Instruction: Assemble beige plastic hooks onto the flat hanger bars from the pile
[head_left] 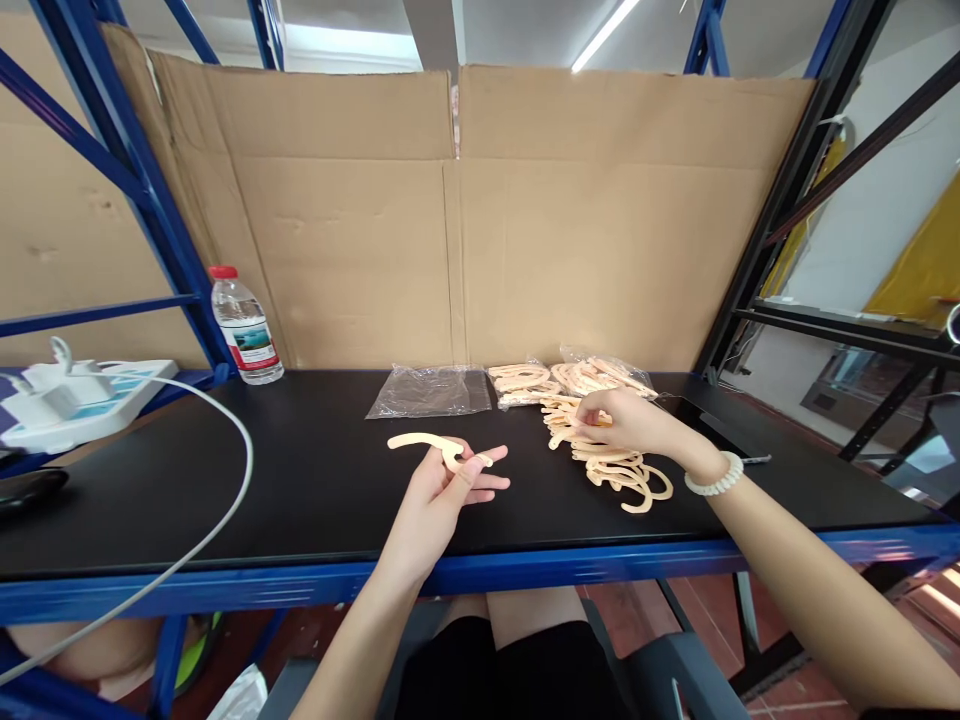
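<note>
My left hand (448,482) is over the front middle of the black table, holding a cream hanger-shaped piece (420,439) between thumb and fingers. One curved arm of it points left, and the other fingers are spread. At the right, my right hand (619,420) reaches over a loose pile of similar cream pieces (611,465). Its fingers are curled in a pinch at the top of the pile; what lies between the fingertips is hidden. Behind the pile lie clear bags (517,380) packed with more cream pieces. A flat clear plastic bag (431,392) lies left of them.
A dark phone-like slab (697,425) lies beyond my right wrist. At the left stand a water bottle (246,330) and a white power strip (112,405), whose white cable (244,440) loops over the table edge. Cardboard (337,230) walls the back, between blue and black posts.
</note>
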